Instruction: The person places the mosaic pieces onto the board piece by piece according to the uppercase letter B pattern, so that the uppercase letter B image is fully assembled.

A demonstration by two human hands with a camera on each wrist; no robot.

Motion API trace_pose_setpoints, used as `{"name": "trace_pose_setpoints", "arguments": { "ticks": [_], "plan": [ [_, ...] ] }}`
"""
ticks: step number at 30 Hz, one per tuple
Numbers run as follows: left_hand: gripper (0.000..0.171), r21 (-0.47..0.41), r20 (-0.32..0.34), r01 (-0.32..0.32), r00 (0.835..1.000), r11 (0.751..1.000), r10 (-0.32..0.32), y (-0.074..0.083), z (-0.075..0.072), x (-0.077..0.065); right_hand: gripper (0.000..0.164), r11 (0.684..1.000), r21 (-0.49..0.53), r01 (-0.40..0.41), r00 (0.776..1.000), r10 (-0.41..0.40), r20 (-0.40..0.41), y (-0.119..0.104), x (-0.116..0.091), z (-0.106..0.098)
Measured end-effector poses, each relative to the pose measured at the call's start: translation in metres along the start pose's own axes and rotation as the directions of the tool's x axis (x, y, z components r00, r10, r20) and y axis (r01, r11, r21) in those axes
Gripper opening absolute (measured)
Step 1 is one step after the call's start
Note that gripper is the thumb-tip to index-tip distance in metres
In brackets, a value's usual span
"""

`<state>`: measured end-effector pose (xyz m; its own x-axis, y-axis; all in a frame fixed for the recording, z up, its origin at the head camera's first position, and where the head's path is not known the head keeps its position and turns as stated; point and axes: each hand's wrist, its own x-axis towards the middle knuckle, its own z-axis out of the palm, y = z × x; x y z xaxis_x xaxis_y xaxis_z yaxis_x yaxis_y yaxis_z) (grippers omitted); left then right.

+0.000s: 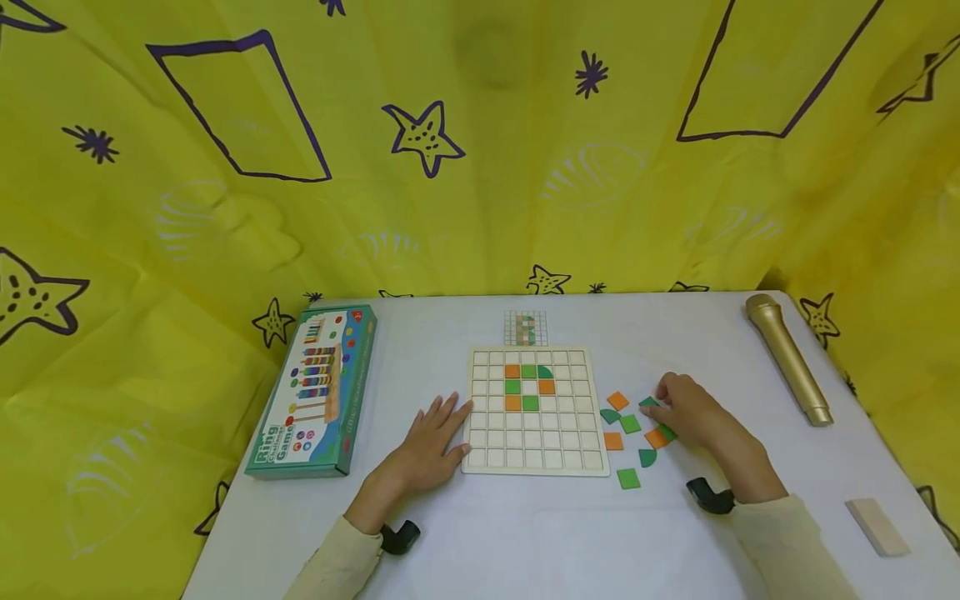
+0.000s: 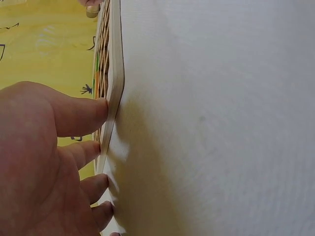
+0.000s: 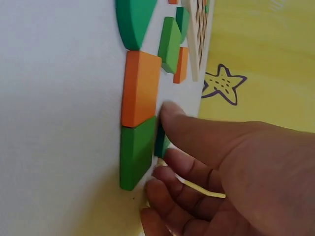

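Observation:
A wooden grid board (image 1: 557,457) lies on the table, with orange, green and dark green quarter-round tiles in its upper left cells. My left hand (image 1: 429,448) is spread at the board's left side, thumb and fingertips touching its edge (image 2: 116,59). Right of the board, my right hand (image 1: 693,410) pinches a dark green tile (image 3: 161,141) between thumb and fingers, low over the table. Close beside it lie an orange tile (image 3: 141,88) and a green tile (image 3: 137,155). Several more loose tiles, such as a green square (image 1: 628,478), are scattered between board and hand.
Behind the board lies a small pattern card (image 1: 510,327) with a coloured grid. A green game box (image 1: 313,392) sits at the left, a gold microphone (image 1: 789,358) at the right. A pale wooden block (image 1: 877,527) lies near the right edge. Yellow printed cloth (image 1: 480,208) hangs behind.

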<state>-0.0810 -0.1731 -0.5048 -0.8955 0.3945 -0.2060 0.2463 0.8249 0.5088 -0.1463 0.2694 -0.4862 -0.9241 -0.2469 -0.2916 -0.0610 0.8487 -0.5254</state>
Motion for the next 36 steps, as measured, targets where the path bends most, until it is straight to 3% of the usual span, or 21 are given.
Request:
{"name": "trace_pose_setpoints", "arguments": {
  "ticks": [4, 11, 18, 36],
  "plan": [
    [0.064, -0.002, 0.002, -0.005, 1.0, 1.0, 0.005, 0.001, -0.001, -0.001, 0.025, 0.999, -0.012, 0.032, 0.999, -0.032, -0.019, -0.001, 0.002, 0.002],
    [0.064, 0.0, 0.0, -0.016, 1.0, 1.0, 0.016, 0.001, -0.002, -0.001, 0.035, 1.0, -0.011, 0.006, 0.997, -0.007, -0.076, -0.005, 0.001, 0.006],
    [0.064, 0.002, 0.004, -0.007, 1.0, 1.0, 0.007, 0.001, -0.003, -0.001, 0.027, 0.999, -0.042, 0.015, 0.989, -0.021, -0.146, -0.016, 0.0, 0.015],
    [0.064, 0.002, -0.001, -0.008, 1.0, 1.0, 0.008, 0.0, -0.002, 0.0, 0.034, 0.999, 0.019, 0.047, 0.989, -0.044, -0.144, -0.021, 0.004, 0.015]
  ]
}}
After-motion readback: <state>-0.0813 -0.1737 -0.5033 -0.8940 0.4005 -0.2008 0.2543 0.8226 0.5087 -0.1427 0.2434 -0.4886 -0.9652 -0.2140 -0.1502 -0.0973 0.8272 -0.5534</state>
